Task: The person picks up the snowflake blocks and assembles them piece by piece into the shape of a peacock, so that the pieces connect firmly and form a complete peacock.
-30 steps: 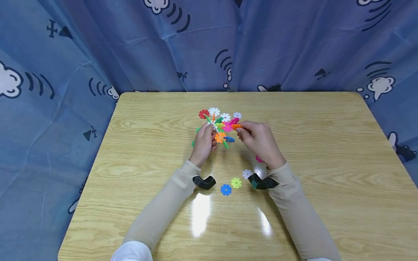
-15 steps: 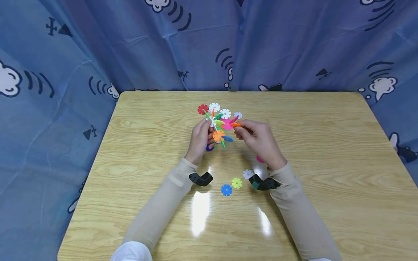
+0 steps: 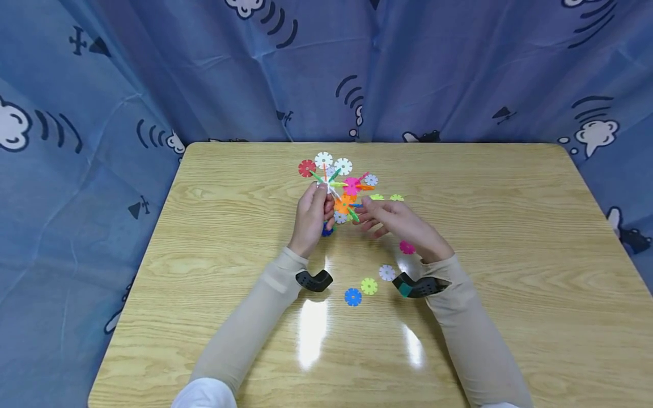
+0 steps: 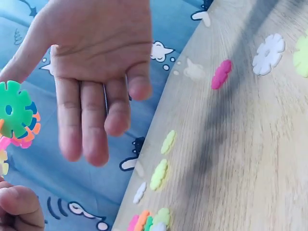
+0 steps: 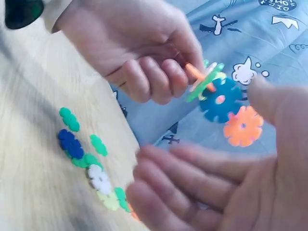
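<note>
My left hand (image 3: 309, 214) grips a cluster of notched plastic snowflake discs, raised over the table, with its thumb at a white disc. A pink disc (image 3: 352, 186) and an orange disc (image 3: 345, 204) stick out on the cluster's right side. My right hand (image 3: 397, 220) is just to the right, its fingers loosely extended and its thumb close by a blue disc seen edge-on. In the left wrist view, the palm of the right hand (image 4: 103, 48) shows with its fingers spread; a green disc (image 4: 14, 109) of the cluster overlaps its thumb side.
Loose discs lie on the wooden table (image 3: 214, 226): a pink one (image 3: 407, 247), a pale one (image 3: 386, 272), a yellow-green one (image 3: 369, 286) and a blue one (image 3: 352, 297). More green, white and dark blue discs (image 5: 70, 143) lie beneath the hands. A blue patterned curtain (image 3: 326, 73) hangs behind.
My right hand has let go of the orange disc at the cluster's right and moved slightly down, its fingers loosening. The cluster in my left hand has shifted up and left.
</note>
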Tool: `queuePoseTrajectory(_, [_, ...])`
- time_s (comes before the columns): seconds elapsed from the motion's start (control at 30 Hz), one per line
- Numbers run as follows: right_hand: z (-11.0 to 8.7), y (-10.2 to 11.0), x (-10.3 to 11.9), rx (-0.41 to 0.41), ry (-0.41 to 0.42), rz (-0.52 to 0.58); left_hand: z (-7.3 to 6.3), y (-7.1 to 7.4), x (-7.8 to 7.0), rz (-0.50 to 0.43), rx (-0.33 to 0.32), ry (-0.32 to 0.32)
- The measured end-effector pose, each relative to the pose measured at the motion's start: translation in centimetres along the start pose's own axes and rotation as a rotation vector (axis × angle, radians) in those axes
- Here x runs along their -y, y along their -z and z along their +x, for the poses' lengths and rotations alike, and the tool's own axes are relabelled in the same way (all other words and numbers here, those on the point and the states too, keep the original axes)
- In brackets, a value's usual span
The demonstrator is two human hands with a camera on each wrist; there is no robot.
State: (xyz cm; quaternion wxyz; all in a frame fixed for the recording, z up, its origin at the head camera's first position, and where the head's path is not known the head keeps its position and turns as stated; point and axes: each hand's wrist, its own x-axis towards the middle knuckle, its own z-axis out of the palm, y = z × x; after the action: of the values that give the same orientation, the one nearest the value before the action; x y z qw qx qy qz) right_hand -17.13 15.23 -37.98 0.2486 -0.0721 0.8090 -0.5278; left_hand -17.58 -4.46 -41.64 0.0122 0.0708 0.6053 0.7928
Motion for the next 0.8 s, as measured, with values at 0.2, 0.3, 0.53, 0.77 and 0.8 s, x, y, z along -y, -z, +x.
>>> queuePoseTrajectory(0.2, [0.3,-1.0,-0.1,0.061,0.049,0.121,0.0,-0.1,-0.1,0.015,-0.021,0.009])
queuePoseTrajectory(0.3, [0.4,-1.4,-0.2,0.049,0.055,0.242,0.0,-0.1,-0.1,0.032,-0.023,0.01])
queuePoseTrajectory(0.53, [0.6,-2.1,-0.2,0.086,0.038,0.488,0.0,0.0,-0.3,0.077,-0.042,-0.008])
queuePoseTrajectory(0.77, [0.7,-2.4,-0.3,0.08,0.067,0.541,-0.1,0.0,-0.3,0.146,-0.094,0.007])
queuePoseTrajectory(0.8, [0.7,-2.4,-0.2,0.084,0.068,0.539,-0.1,0.0,-0.3,0.172,-0.097,0.005])
